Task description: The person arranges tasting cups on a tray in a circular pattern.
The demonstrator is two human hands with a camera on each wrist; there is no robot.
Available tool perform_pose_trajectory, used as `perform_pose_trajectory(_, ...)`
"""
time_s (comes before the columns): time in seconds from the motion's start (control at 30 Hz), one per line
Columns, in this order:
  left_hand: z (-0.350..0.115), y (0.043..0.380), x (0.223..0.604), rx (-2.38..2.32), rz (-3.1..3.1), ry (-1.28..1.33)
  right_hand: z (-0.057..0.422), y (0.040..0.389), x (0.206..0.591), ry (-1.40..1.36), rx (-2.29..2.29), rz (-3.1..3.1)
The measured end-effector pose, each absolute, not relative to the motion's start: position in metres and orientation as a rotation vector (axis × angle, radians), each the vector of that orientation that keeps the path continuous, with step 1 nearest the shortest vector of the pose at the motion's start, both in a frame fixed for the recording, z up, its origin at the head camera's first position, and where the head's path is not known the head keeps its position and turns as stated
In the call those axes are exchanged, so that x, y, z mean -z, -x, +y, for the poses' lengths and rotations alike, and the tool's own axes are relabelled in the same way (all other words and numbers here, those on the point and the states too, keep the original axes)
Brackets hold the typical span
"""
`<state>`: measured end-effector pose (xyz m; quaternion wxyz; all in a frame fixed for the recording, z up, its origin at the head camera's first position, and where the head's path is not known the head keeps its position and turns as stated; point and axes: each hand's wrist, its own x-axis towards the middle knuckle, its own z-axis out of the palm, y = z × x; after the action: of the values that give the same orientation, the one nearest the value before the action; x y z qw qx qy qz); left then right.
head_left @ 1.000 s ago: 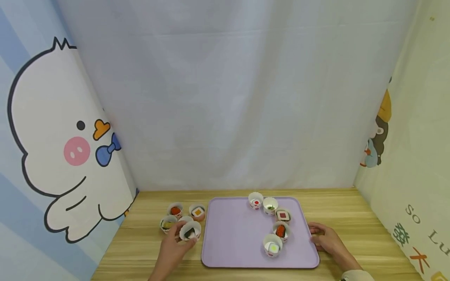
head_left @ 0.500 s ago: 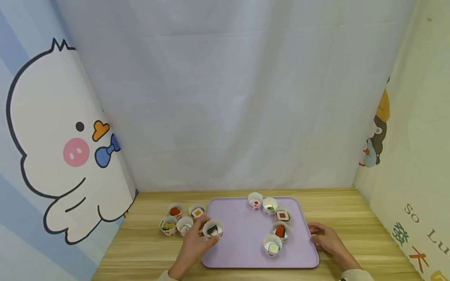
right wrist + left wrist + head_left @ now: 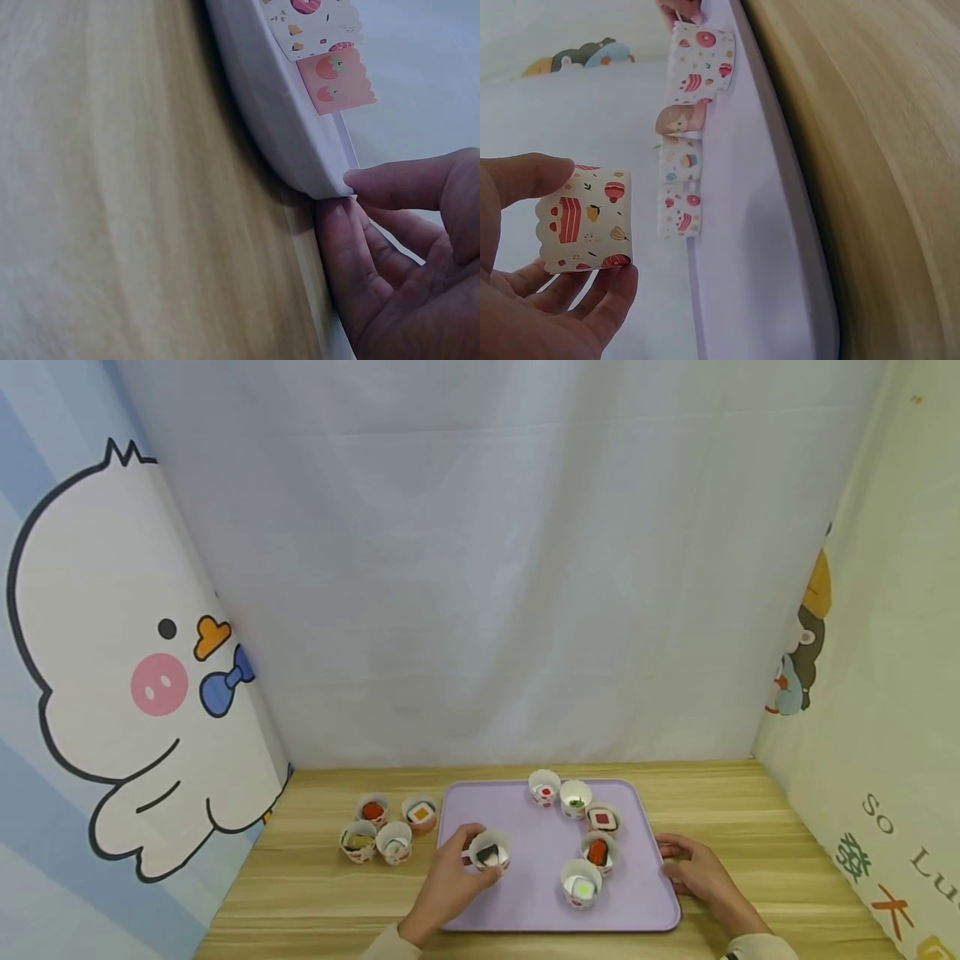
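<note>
My left hand (image 3: pixel 448 883) grips a white paper baking cup (image 3: pixel 592 217) printed with cakes and sweets, thumb on one side and fingers on the other. A small dark-and-white piece (image 3: pixel 490 855), like a rice ball, lies inside. Hand and cup are over the left part of a lilac tray (image 3: pixel 517 897). At the tray's right edge, my right hand (image 3: pixel 697 870) pinches the rim; in the right wrist view its thumb (image 3: pixel 367 184) is on top and other fingers are underneath. Several similar cups with sushi-like pieces stand along the tray's right side, the nearest being a white cup (image 3: pixel 581 897).
Left of the tray, several more filled cups stand grouped on the wooden table (image 3: pixel 300 902), among them a cup with a yellow piece (image 3: pixel 358 852) and a cup with an orange-topped piece (image 3: pixel 420 825). A pale curtain (image 3: pixel 480 610) closes off the back.
My left hand has carried the cup rightward, from beside the grouped cups on the table to over the tray. The right hand has stayed at the tray's edge.
</note>
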<state>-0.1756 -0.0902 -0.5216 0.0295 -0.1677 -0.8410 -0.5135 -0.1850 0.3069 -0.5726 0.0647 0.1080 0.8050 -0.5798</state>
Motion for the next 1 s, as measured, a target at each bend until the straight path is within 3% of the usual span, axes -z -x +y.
perform_pose_trajectory(1.0, -0.028, 0.177, 0.562, 1.564, -2.737, 0.507, 0.308, 0.185, 0.574, -0.317, 1.726, 2.469)
